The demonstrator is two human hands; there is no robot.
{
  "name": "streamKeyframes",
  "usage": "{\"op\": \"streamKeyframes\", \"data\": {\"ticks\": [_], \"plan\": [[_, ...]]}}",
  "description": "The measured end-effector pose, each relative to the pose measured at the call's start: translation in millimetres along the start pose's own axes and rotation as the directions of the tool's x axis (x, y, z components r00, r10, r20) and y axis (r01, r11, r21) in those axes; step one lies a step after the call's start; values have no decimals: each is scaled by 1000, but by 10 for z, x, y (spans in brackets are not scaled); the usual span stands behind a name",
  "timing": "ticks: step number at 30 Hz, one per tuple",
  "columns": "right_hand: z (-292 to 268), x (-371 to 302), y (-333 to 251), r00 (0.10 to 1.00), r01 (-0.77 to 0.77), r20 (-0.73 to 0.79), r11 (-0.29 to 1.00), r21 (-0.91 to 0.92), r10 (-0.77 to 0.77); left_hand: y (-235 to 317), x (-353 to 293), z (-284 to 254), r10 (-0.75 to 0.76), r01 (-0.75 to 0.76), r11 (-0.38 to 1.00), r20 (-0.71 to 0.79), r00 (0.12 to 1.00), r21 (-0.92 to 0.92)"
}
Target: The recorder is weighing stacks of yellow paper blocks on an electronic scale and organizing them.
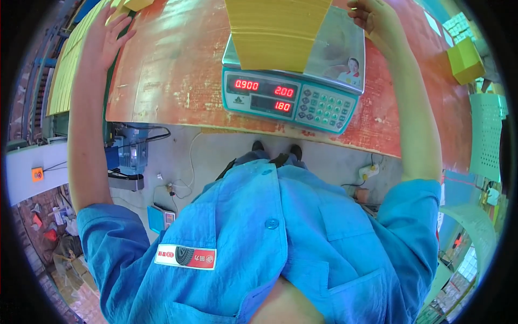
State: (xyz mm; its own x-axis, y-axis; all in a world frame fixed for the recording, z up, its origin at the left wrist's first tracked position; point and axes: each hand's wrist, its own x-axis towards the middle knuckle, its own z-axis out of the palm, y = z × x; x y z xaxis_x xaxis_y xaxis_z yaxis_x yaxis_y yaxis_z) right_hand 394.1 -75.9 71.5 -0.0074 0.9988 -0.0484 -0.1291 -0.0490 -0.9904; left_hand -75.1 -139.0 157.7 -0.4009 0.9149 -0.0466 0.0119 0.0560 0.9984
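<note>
A shiny yellow block [275, 35], its far end cut off by the top edge, rests on the silver pan of a teal digital weighing scale [326, 108]. Red figures glow on the scale's display, beside a keypad. To the left of the scale, my left hand [110, 38] is raised with fingers spread and nothing in it, nearest to the yellow strips at the table's left. My right hand [372, 19] hovers by the pan's far right corner. Its fingers are loosely bent and apart, and I see nothing held in them.
The scale stands on a worn red table [167, 70]. Yellow strips [65, 70] line the left side, and a yellow box [465, 60] is at the far right. Below the table edge are a blue motor [132, 151] and a power strip [369, 171] with cords on the floor.
</note>
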Motion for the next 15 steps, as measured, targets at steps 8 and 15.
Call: {"op": "streamKeyframes", "data": {"ticks": [8, 15], "plan": [[214, 346, 194, 994, 31, 101, 999, 36, -35, 480, -53, 1161, -140, 143, 990, 115, 983, -17], [799, 314, 808, 899, 418, 226, 888, -191, -375, 302, -133, 1730, -53, 27, 998, 651, 757, 50]]}}
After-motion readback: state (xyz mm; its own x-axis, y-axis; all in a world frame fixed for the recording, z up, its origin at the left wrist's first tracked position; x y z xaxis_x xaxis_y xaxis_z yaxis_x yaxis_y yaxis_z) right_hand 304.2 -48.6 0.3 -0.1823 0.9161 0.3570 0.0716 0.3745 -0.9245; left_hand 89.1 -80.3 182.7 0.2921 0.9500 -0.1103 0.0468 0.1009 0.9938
